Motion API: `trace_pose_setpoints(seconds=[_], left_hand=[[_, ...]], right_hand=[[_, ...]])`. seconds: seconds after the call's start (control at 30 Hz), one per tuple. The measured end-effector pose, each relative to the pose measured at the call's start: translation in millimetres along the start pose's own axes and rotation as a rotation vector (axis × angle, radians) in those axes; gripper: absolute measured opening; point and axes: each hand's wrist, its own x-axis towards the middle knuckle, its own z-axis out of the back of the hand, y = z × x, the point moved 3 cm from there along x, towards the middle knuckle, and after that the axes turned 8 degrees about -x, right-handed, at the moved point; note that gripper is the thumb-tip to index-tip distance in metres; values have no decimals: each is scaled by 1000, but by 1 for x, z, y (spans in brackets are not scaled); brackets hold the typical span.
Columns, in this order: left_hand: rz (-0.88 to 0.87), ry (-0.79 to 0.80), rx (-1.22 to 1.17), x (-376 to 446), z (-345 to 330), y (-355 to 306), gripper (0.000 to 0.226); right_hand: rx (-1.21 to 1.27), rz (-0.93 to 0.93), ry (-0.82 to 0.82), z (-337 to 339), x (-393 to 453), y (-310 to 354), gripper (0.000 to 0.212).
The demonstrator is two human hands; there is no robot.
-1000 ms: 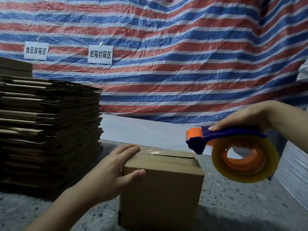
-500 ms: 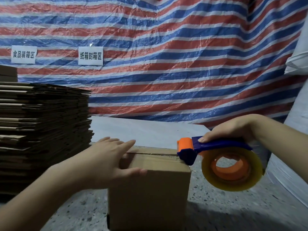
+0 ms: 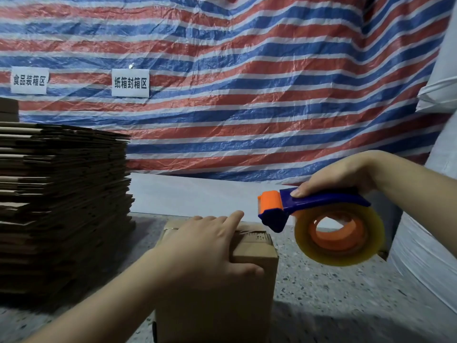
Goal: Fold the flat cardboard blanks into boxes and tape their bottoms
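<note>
A folded cardboard box [image 3: 222,280] is standing upright on the speckled bench [image 3: 333,293], near its front edge and just right of a tall stack of flat cardboard blanks [image 3: 61,206]. The left hand [image 3: 210,246] is lying flat over the top of the box, its fingers stretched forward across the closed flaps while the thumb is pressing against the box's near face, so the hand is holding the box down rather than curling around it. A strip of clear tape seems to be glinting on the flaps at the box's left top edge, though the hand is covering most of that seam.

The right hand [image 3: 341,177] is gripping the blue handle of a tape dispenser [image 3: 321,224], fingers wrapped over the top of it. The dispenser is hanging in the air just to the right of the box, its orange head pointing toward the box's far right corner but apart from it. A thick roll of yellowish clear tape is sitting on its orange hub.

Behind the bench a red, white and blue striped tarp [image 3: 247,82] is hanging, with two white paper signs [image 3: 130,82] fixed to it.
</note>
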Motion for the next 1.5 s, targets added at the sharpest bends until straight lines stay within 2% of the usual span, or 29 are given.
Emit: trace_pose_setpoints(seconds=[0.1,0.23,0.37,0.53,0.63,0.73,0.87,0.97,1.1,1.2,1.33,1.4,1.5], left_hand=[[-4,29,-4,1,0,0,109],[-14,54,18,1,-1,1,106],[-6,66,15,3,-3,2,105],[24,148,32,6,-1,3,109],[15,195,131,9,5,1,116],[-27,164,173,17,9,-14,123],[-89,209,71,24,1,-42,105],[-106,216,58,22,-1,-44,89],[-107,211,67,18,0,-44,83],[-108,219,62,17,1,-46,79],[-107,212,69,17,1,-47,78],[-108,210,63,17,0,-47,77],[-103,229,40,17,-1,-47,79]], right_hand=[[-37,6,-9,5,2,0,94],[13,-12,7,1,4,-20,74],[89,-62,12,-4,-1,-58,86],[110,-54,53,-34,9,-77,68],[106,-30,44,-50,22,-74,70],[91,0,34,-58,31,-67,67],[109,10,36,-61,32,-66,58],[106,-2,14,-60,31,-70,65],[149,18,-3,-59,24,-84,72],[298,69,-22,-58,17,-103,79],[336,56,-21,-66,13,-129,69],[315,44,-21,-67,10,-133,71],[77,43,13,-61,6,-118,77]])
